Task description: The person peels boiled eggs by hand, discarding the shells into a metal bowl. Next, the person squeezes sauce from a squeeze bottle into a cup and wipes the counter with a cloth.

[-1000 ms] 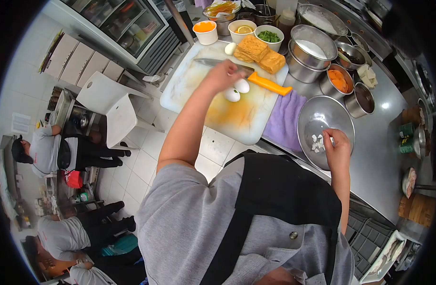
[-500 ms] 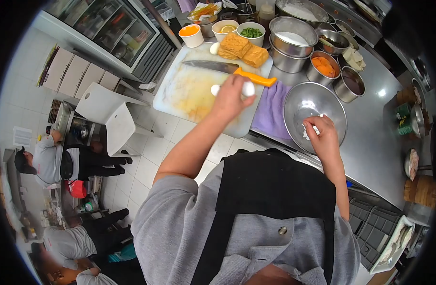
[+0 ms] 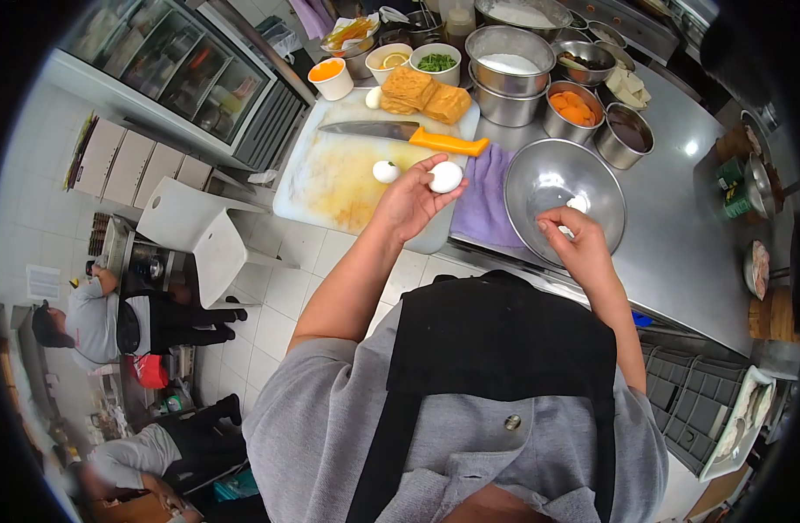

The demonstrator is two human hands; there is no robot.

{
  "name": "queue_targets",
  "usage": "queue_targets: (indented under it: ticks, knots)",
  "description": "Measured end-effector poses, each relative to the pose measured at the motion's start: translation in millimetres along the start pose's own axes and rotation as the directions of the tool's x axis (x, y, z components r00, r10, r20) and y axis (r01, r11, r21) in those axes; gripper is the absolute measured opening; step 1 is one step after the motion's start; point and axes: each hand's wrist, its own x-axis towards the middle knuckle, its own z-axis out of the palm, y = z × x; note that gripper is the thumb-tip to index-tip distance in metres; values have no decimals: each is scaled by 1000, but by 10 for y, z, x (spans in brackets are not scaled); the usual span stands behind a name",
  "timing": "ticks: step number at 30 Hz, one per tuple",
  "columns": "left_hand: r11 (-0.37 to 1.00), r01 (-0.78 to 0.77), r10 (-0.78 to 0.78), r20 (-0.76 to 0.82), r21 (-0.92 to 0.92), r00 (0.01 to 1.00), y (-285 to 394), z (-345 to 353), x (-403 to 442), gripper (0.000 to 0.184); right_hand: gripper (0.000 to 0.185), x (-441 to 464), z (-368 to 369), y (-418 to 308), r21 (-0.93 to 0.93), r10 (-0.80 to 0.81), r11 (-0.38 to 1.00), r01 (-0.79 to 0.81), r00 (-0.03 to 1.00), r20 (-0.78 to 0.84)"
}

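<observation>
My left hand [image 3: 410, 202] is turned palm up above the board's near right edge, its fingers round a white egg [image 3: 445, 177]. Another egg [image 3: 386, 172] with a dark spot lies on the stained cutting board [image 3: 308, 187]. My right hand [image 3: 577, 242] is closed in a pinch over the near part of a steel bowl [image 3: 548, 174]; what its fingertips hold, if anything, is too small to tell. White pieces [image 3: 578, 203] lie in the bowl. A knife [image 3: 448, 142] with a yellow handle rests across the board, beside fried tofu blocks [image 3: 422, 94] and a smaller white egg [image 3: 373, 98].
A purple cloth [image 3: 487, 200] lies between board and bowl. Behind are tubs of orange food [image 3: 331, 79] and chopped greens [image 3: 436, 63], stacked steel pots [image 3: 508, 87] and a pot of orange slices [image 3: 573, 108]. Co-workers [image 3: 103, 318] and a white chair [image 3: 195, 222] are at left.
My left hand has come from over the board toward the bowl with one of the two eggs, now turned palm up. My right hand stays pinched at the bowl. The view has shifted.
</observation>
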Motion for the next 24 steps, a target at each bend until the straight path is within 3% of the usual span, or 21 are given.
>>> queue_targets:
  ticks: [1,5,7,8,10,11,13,14,15,17,18,21,24]
  knots:
    - [992,36,-26,80,-121,996,-1,-9,-5,40,12,-3,4,16,8,-12,1000,11,1000,20]
    - [998,24,-24,1,-55,1000,-46,71,-23,37,13,-17,7,12,49,44,998,-46,997,59]
    - [927,-70,90,-38,369,995,-103,87,-21,38,13,-18,0,-8,14,21,1000,-22,997,69]
    - [928,-67,86,-33,367,996,-120,68,-7,38,13,-21,-4,-17,-21,-1,1000,3,997,80]
    - [746,-97,174,-53,659,983,-127,51,14,44,13,-16,-8,-5,-49,-24,998,28,996,87]
    - [747,-95,165,-45,658,985,-133,51,11,44,13,-12,-12,3,-72,-51,996,59,994,99]
    - [444,-132,350,-36,886,936,-105,152,-38,47,14,3,-24,12,-101,-75,991,84,993,91]
    - [561,-270,420,12,782,907,-232,-16,61,46,14,10,-31,14,-125,-108,985,119,990,92]
    - [565,-270,412,18,780,911,-234,-10,56,46,14,19,-39,6,-130,-98,986,109,991,86]
    - [-83,-277,614,268,957,742,-211,-16,1,46,15,42,-59,-13,-97,-87,991,96,991,101]
    - [-171,-234,604,289,957,743,-253,-84,9,45,15,48,-66,-7,-98,-84,991,93,992,99]
    - [-121,-116,533,164,986,830,-355,-242,-5,45,15,87,-57,9,-93,-38,994,49,993,116]
    - [-147,-190,586,240,971,774,-358,-222,-3,48,15,79,-47,45,-82,-45,995,55,992,121]
